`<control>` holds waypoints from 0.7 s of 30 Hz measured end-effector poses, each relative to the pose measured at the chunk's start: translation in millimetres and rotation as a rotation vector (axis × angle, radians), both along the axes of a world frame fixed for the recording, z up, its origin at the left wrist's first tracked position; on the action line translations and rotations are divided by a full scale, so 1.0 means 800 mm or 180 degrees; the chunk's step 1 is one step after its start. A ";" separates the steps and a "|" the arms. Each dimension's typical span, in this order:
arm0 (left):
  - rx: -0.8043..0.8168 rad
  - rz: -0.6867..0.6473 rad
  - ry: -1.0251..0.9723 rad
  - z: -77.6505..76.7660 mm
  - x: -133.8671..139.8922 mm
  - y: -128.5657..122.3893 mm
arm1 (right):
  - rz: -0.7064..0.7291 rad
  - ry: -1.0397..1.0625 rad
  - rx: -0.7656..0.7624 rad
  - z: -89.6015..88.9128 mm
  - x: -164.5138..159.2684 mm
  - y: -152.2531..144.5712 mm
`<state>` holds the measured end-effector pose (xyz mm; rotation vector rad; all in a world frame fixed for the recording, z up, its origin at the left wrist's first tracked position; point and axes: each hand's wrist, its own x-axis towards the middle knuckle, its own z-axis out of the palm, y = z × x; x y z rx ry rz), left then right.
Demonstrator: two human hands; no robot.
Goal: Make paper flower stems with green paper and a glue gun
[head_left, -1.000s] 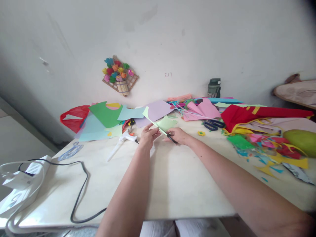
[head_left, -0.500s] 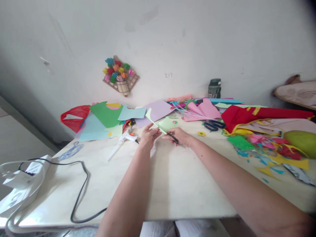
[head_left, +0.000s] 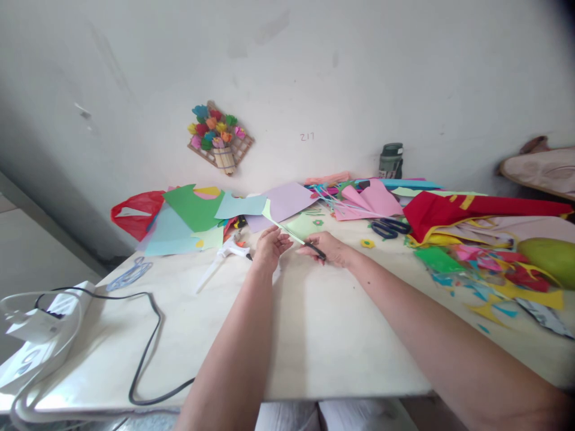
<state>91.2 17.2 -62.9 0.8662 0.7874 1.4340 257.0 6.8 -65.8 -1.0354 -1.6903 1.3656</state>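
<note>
1. The right hand point(head_left: 327, 246) is closed around the dark handle of slim, black-handled scissors point(head_left: 318, 251), which slant away from the grip, toward the left hand.
2. The left hand point(head_left: 272, 244) is half open, its fingers loosely curled and touching a narrow, pale green paper strip point(head_left: 267, 208); whether they pinch it firmly cannot be told.
3. The strip runs from beside the right hand's fingers, past the left thumb, to a wider end just beyond the left hand. How far the blades part along it is too small to tell.
4. Just beyond the gap between both grips lies a light green paper sheet point(head_left: 304, 225), with a lilac paper sheet point(head_left: 287, 202) farther out.
5. Left of the left hand, near it, rests a white plastic glue gun point(head_left: 230, 248).
6. Right of the right hand lies a small yellow paper flower with a green centre point(head_left: 367, 243); beyond that sits a dark blue-handled pair of scissors point(head_left: 390, 227).
</note>
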 end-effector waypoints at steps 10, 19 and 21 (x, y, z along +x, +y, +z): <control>0.0199 0.0516 -0.0283 -0.011 -0.007 0.010 | 0.0399 -0.0183 -0.0147 0.005 0.007 -0.004; 0.0151 0.0523 -0.0315 -0.011 -0.006 0.010 | 0.0357 -0.0305 -0.0113 0.005 0.007 -0.004; 0.0148 0.0517 -0.0330 -0.011 -0.006 0.011 | 0.0344 -0.0320 -0.0084 0.005 0.007 -0.004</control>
